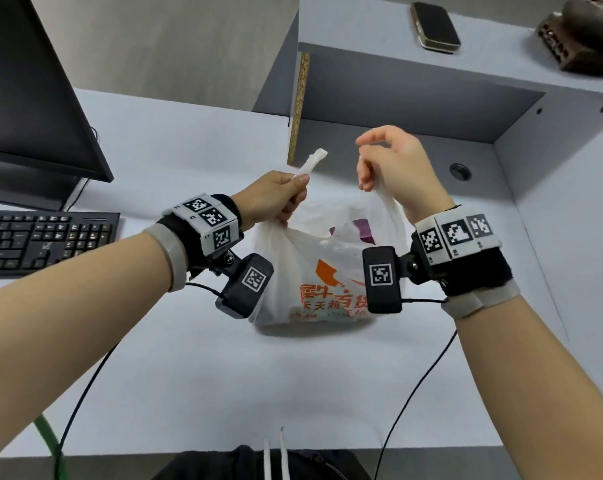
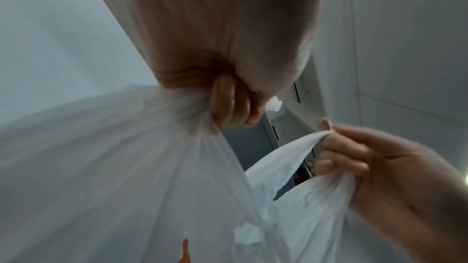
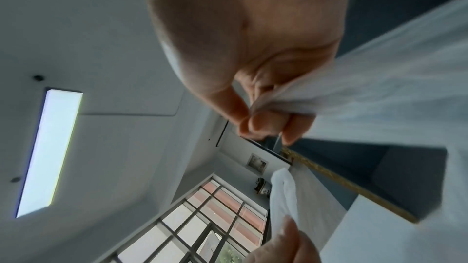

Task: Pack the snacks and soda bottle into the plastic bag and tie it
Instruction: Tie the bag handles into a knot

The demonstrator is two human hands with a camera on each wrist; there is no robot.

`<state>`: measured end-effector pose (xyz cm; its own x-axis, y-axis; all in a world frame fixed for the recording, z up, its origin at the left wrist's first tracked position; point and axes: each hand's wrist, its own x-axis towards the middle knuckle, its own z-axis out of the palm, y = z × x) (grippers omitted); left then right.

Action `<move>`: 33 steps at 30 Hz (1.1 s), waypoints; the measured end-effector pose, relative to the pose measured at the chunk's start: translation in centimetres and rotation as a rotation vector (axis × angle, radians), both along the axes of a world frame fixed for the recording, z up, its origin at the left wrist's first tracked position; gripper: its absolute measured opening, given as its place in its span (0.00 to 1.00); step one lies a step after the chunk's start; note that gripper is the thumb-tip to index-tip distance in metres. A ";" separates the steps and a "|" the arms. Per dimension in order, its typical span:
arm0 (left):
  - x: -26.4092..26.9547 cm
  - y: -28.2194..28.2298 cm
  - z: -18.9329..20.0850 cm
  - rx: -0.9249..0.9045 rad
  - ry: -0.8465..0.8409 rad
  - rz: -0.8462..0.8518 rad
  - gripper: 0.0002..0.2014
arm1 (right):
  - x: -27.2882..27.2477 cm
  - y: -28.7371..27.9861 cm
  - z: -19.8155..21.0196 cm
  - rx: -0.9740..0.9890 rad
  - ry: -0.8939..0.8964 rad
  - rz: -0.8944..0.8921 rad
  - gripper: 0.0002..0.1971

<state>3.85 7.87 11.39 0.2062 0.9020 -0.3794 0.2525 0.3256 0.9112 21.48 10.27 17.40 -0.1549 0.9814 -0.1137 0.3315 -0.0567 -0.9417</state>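
A white bag [image 1: 327,271] with orange print is stood on the worktop [image 1: 223,375] below and between the two hands. Its left handle is gripped in the curled fingers of the left hand [image 1: 272,195], with the twisted end [image 1: 312,161] left sticking up beyond the fist. Its right handle is pinched and gathered by the fingers of the right hand [image 1: 393,164], as is shown in both wrist views. The mouth of the bag is held apart between the hands. Through the thin plastic a purple packet [image 1: 360,230] can be made out under the right hand; other contents cannot be told.

A keyboard [image 1: 43,240] and monitor [image 1: 33,91] are placed well to the left of the left hand. A shelf [image 1: 431,74] overhangs beyond the right hand, with a dark case [image 1: 435,27] lying on it, and a side panel [image 1: 563,202] closes the worktop to the right. Bare worktop is seen nearer the person than the bag, up to the near edge.
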 end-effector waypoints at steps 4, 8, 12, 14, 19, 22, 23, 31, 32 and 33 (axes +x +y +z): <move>0.4 0.4 0.9 0.051 0.073 0.007 0.18 | -1.0 -1.4 2.4 0.037 -0.092 0.362 0.05; 1.7 -0.3 2.2 0.118 0.177 -0.111 0.16 | -2.5 -1.3 3.1 0.079 -0.051 0.474 0.06; 1.5 -1.1 2.7 0.049 0.148 -0.205 0.18 | -4.1 -0.9 1.8 0.015 -0.085 0.548 0.09; 1.3 -1.4 2.9 0.071 0.098 -0.215 0.08 | -4.9 -1.0 1.0 -0.014 -0.077 0.564 0.10; 1.4 -1.4 2.2 0.146 0.083 -0.147 0.18 | -5.2 -0.9 0.8 0.042 -0.210 0.537 0.05; 1.4 -1.2 1.6 0.044 -0.062 -0.143 0.25 | -3.4 0.3 0.2 0.288 -0.398 0.172 0.09; 1.3 -1.1 1.6 0.024 -0.079 -0.149 0.25 | -2.5 0.6 -0.1 0.281 -0.456 0.154 0.14; -0.5 0.8 1.4 -0.276 -0.078 -0.111 0.24 | 0.0 -1.5 -4.0 0.261 -0.288 0.112 0.03; -0.7 1.0 1.4 -0.290 -0.054 -0.083 0.23 | 0.1 -1.6 -4.2 0.276 -0.249 0.103 0.01; -0.9 1.0 1.4 -0.295 -0.025 -0.073 0.22 | 0.1 -1.8 -4.2 0.271 -0.229 0.124 0.01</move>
<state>2.91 8.88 12.76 0.2790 0.7363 -0.6165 0.2631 0.5588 0.7865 21.61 8.49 13.20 -0.2752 0.9559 0.1022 0.5241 0.2383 -0.8176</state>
